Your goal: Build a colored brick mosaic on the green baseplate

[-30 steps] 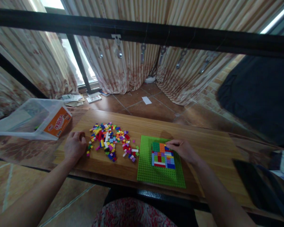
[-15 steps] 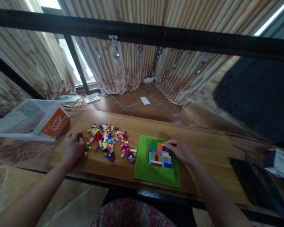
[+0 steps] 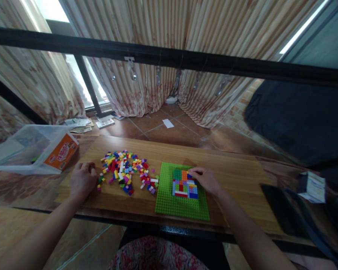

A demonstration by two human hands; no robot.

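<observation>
My right hand (image 3: 205, 179) is closed in a pinch at the upper right corner of a patch of coloured building bricks (image 3: 183, 187) on a green baseplate (image 3: 163, 202). A small yellow brick (image 3: 189, 172) shows at the fingertips; whether it is seated or loose I cannot tell. The patch has green, orange, red, white and blue pieces. My left hand (image 3: 83, 179) rests on the wooden board with its fingers curled, and its palm side is hidden. Beside it, to the right, spreads a heap of loose bricks (image 3: 124, 170) in many colours.
A clear plastic box (image 3: 30, 165) with an orange label stands left of the wooden board (image 3: 228, 165). A dark bar (image 3: 157, 52) with hanging clips crosses ahead. Dark straps (image 3: 281, 206) and a small carton (image 3: 315, 187) lie at the right.
The whole view has shifted slightly, with the table scene lower and to the left. My right hand keeps its pinch at the same corner of the bricks; my left hand stays resting.
</observation>
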